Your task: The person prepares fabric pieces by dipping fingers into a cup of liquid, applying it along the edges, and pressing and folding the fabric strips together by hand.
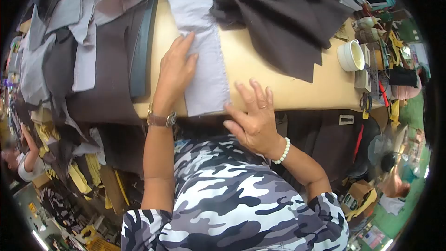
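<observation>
A strip of light grey cloth (206, 76) lies on the yellowish tabletop (265, 86), its near end at the table's front edge. My left hand (178, 67) rests along the strip's left side, its fingers stretched out and touching the cloth. Near the lower right corner of the strip is my right hand (255, 121), fingers spread, holding nothing. Whether its fingertips touch the cloth's edge I cannot tell. Beyond my right hand, a dark brown cloth (283, 23) lies crumpled, partly over the grey cloth.
Dark cloth (100, 83) and grey pieces (86, 62) hang over the table's left part. At right stand a white cup (350, 56), a small box (363, 80) and scissors (366, 104). Other people sit at far left (28, 158) and far right (395, 186).
</observation>
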`<action>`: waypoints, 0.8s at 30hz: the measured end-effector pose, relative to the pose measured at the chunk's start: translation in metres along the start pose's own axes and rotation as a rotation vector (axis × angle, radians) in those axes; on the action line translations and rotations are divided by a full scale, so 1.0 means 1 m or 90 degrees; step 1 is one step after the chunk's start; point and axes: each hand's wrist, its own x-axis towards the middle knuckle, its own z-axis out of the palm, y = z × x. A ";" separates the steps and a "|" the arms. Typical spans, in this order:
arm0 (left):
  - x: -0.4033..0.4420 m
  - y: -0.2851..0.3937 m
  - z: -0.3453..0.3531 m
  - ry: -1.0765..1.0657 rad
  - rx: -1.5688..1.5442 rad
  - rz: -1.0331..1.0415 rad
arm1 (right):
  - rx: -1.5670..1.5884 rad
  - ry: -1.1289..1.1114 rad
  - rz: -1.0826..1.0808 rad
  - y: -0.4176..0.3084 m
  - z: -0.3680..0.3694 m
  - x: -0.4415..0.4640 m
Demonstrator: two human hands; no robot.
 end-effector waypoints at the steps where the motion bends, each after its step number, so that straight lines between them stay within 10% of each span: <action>1: -0.001 -0.004 0.003 0.010 0.015 0.015 | 0.007 -0.023 -0.007 0.001 -0.006 0.005; 11: 0.053 0.034 -0.012 -0.051 -0.529 -0.156 | 0.177 0.563 0.178 0.119 -0.096 0.064; 24: 0.253 0.144 -0.090 -0.114 -0.630 -0.003 | -0.042 0.707 0.210 0.164 -0.060 0.022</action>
